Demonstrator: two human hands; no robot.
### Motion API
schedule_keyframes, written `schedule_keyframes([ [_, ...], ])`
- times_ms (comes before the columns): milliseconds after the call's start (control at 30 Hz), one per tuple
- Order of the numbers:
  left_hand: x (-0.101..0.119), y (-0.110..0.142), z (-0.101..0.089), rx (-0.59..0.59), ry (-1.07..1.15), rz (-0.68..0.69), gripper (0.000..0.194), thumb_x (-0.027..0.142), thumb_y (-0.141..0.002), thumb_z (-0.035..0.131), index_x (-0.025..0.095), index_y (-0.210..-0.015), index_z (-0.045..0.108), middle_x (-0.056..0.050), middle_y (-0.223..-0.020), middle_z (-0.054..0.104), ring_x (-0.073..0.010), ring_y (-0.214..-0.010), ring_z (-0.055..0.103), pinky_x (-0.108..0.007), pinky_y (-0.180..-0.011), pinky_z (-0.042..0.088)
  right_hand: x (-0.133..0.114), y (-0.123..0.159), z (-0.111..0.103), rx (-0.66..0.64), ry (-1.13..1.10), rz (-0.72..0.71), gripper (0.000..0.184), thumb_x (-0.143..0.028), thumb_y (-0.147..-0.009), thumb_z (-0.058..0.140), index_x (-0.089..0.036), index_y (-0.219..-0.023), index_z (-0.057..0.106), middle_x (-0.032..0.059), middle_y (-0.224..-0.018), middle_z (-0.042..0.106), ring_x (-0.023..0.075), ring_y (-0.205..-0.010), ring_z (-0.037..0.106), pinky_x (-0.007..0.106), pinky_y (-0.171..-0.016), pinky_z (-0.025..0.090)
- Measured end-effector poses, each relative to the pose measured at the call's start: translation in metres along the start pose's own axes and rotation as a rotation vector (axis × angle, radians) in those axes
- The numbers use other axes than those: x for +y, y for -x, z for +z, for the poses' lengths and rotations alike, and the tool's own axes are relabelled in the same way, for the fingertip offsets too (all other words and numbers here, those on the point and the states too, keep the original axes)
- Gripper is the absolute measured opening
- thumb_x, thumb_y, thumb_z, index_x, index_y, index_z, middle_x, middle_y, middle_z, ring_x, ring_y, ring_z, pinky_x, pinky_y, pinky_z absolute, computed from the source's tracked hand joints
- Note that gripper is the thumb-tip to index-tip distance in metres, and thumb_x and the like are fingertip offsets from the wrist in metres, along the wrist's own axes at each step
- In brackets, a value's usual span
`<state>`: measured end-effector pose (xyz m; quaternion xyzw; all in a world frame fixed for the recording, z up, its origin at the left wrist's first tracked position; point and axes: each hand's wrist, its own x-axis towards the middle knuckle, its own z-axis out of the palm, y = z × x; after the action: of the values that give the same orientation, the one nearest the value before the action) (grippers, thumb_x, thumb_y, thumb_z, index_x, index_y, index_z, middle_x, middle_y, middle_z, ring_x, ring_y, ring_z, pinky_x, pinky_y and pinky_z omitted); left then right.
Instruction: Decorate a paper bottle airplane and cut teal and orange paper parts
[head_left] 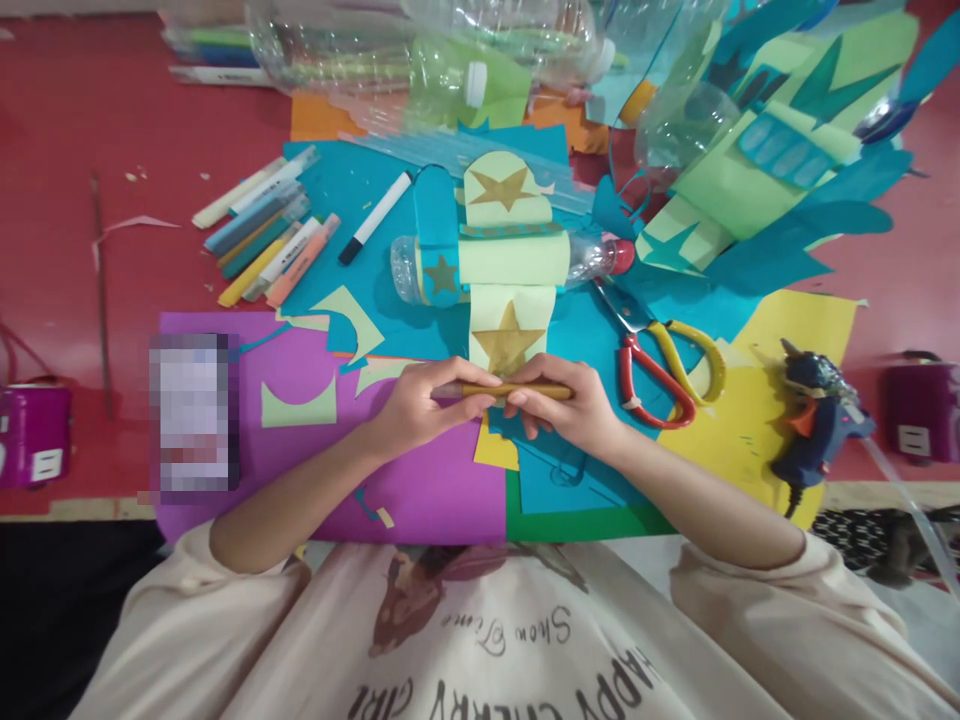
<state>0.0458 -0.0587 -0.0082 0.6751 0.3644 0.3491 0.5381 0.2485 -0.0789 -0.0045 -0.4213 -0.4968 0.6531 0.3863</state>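
Both my hands meet at the middle of the view on a gold-brown marker, which lies level between them. My left hand pinches its left part, and my right hand closes round its right part. Just beyond lies a plastic bottle with a red cap, on its side and wrapped in pale green paper. A blue paper strip with a brown star crosses the bottle. Pale flaps with brown stars stick out above and below it. The lower flap almost reaches my fingers.
Red-and-yellow scissors lie right of my hands, with a glue gun farther right. Several markers and one black-tipped marker lie at left. A phone rests on purple paper. Clear bottles and a decorated paper-covered bottle stand behind.
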Motion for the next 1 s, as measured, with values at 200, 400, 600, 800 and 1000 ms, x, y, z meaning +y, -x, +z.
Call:
schedule_keyframes([
  [200, -0.001, -0.001, 0.001, 0.049, 0.016, 0.085, 0.008, 0.031, -0.084, 0.071, 0.023, -0.086, 0.071, -0.003, -0.082, 0.078, -0.0139, -0.069, 0.073, -0.019, -0.054, 0.057, 0.002, 0.002, 0.002, 0.002, 0.055, -0.04, 0.033, -0.05, -0.08, 0.073, -0.019, -0.081, 0.061, -0.002, -0.058, 0.066, 0.0079, -0.035, 0.055, 0.018, -0.034, 0.041],
  [400, 0.004, -0.005, -0.008, 0.2, 0.099, 0.11, 0.007, 0.029, -0.082, 0.072, 0.023, -0.082, 0.074, -0.001, -0.074, 0.076, -0.0108, -0.056, 0.068, -0.018, -0.05, 0.056, -0.014, -0.006, -0.028, 0.211, 0.392, -0.425, 0.03, -0.048, -0.092, 0.059, -0.023, -0.103, 0.067, 0.0057, -0.09, 0.074, 0.0175, -0.075, 0.073, 0.028, -0.061, 0.059],
  [600, -0.006, -0.009, -0.017, 0.406, 0.254, 0.148, 0.004, 0.024, -0.082, 0.073, 0.023, -0.083, 0.077, 0.005, -0.06, 0.069, -0.0073, -0.048, 0.065, -0.018, -0.056, 0.06, -0.031, -0.039, -0.103, 0.376, 1.318, -0.505, 0.067, -0.035, -0.081, 0.068, -0.023, -0.144, 0.047, 0.0158, -0.15, 0.051, 0.0363, -0.142, 0.043, 0.06, -0.113, 0.039],
  [800, -0.011, -0.011, -0.019, 0.383, 0.278, 0.165, 0.01, 0.021, -0.083, 0.071, 0.025, -0.085, 0.079, 0.005, -0.063, 0.071, -0.0069, -0.051, 0.066, -0.016, -0.056, 0.059, -0.039, -0.055, -0.103, 0.155, 1.442, -0.17, 0.05, -0.03, -0.088, 0.063, -0.021, -0.137, 0.054, 0.013, -0.127, 0.069, 0.0326, -0.126, 0.06, 0.066, -0.12, 0.024],
  [1000, -0.009, -0.01, -0.02, 0.406, 0.229, 0.117, 0.01, 0.021, -0.083, 0.069, 0.025, -0.083, 0.078, 0.005, -0.067, 0.073, -0.0075, -0.051, 0.067, -0.017, -0.054, 0.059, -0.077, -0.055, -0.119, 0.485, 1.498, -0.197, 0.058, -0.044, -0.083, 0.073, -0.011, -0.129, 0.064, 0.0208, -0.12, 0.072, 0.0345, -0.116, 0.066, 0.056, -0.104, 0.046],
])
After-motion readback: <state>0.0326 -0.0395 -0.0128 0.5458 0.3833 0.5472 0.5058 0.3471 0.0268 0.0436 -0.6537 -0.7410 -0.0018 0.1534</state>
